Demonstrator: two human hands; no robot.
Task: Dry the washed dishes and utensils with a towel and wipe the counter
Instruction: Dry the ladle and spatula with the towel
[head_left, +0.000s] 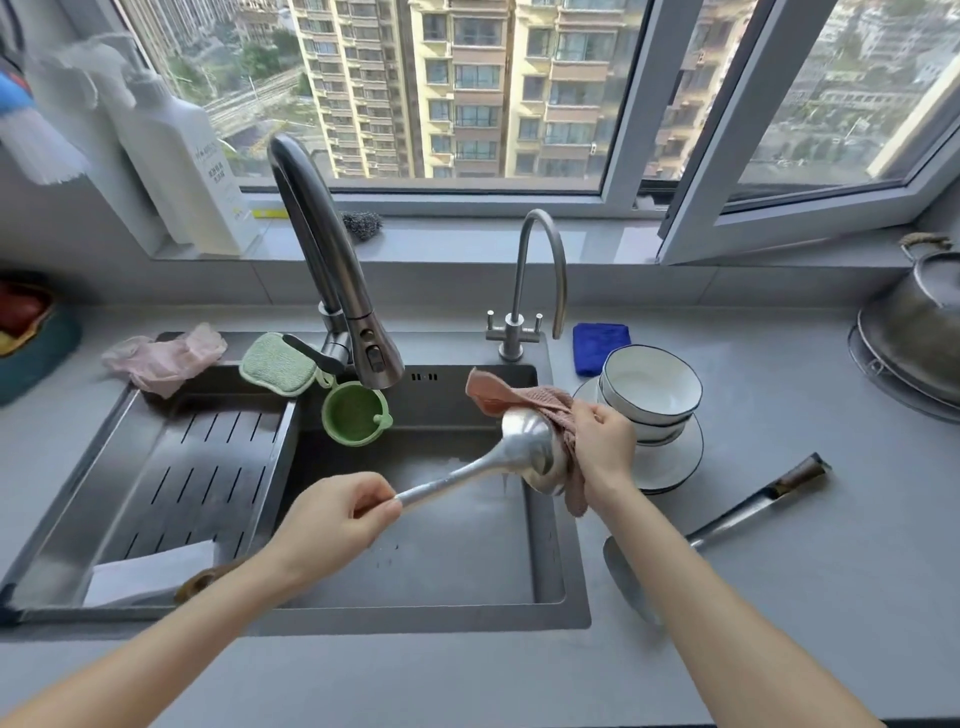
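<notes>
Left hand (332, 519) had its fingers curled tight round the thin handle end of the ladle (467, 473), and the right hand (602, 447) was gripping a bunched-up pink waffle-weave towel (514, 397) wrapped against the ladle's rounded bowl. The ladle was smooth shiny steel, held above the sink (550, 571), long axis slanting from the sink's middle up toward its right rim, bowl end rightmost. Just right of the sink sat glossy white dark-rimmed bowls (649, 384) stacked on a white plate (670, 462), fuzzy blue cloth (597, 348) behind them.
</notes>
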